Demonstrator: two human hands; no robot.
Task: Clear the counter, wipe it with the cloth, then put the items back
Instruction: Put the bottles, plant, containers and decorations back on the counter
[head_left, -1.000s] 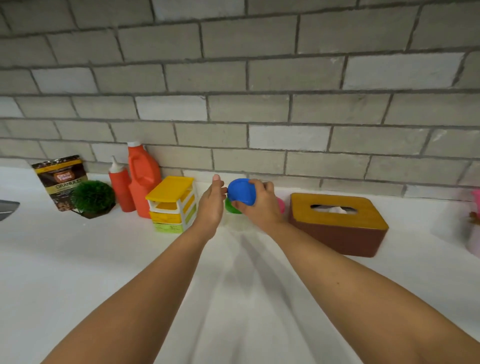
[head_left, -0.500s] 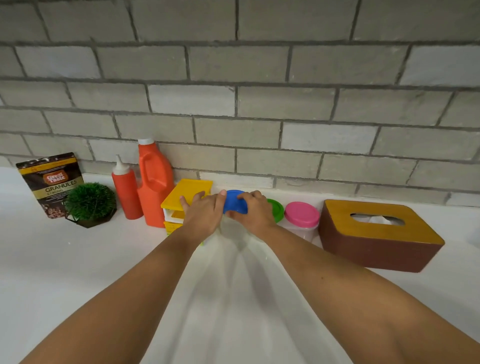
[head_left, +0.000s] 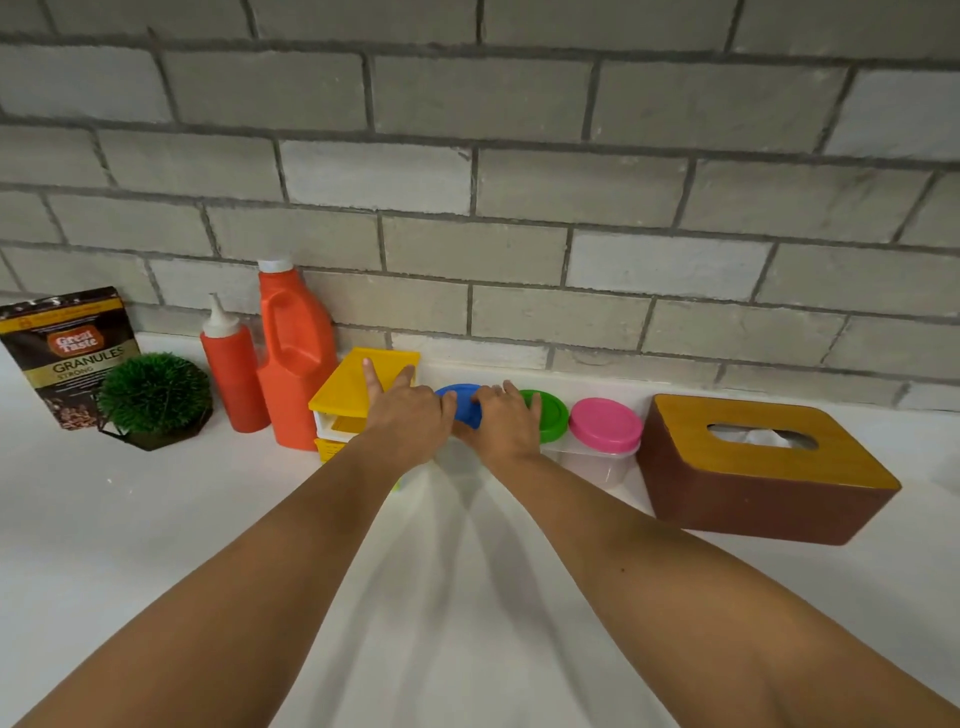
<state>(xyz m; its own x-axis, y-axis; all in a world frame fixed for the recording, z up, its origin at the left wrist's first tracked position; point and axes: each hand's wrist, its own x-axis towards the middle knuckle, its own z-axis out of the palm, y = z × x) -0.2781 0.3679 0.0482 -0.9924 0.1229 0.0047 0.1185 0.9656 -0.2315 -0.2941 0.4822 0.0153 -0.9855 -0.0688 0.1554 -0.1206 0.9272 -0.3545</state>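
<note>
A clear container with a blue lid (head_left: 458, 396) stands on the white counter (head_left: 156, 530) near the wall, between a yellow drawer organizer (head_left: 347, 387) and a green-lidded container (head_left: 551, 417). My right hand (head_left: 506, 423) grips the blue-lidded container, thumb on the lid's near side and fingers reaching down between the blue and green lids. My left hand (head_left: 408, 415) rests with straight fingers on the organizer's yellow top, its thumb touching the blue lid. Most of the container's body is hidden by my hands. No cloth is in view.
Along the grey brick wall stand a coffee granules bag (head_left: 57, 348), a small green plant (head_left: 153, 397), a red squeeze bottle (head_left: 231, 371), an orange jug (head_left: 296, 353), a pink-lidded container (head_left: 605, 425) and a brown tissue box (head_left: 753, 473). White counter stretches toward me.
The blue-lidded container came down from the air to the counter and went back toward the wall. My left fingers spread out onto the yellow organizer. The view moved closer.
</note>
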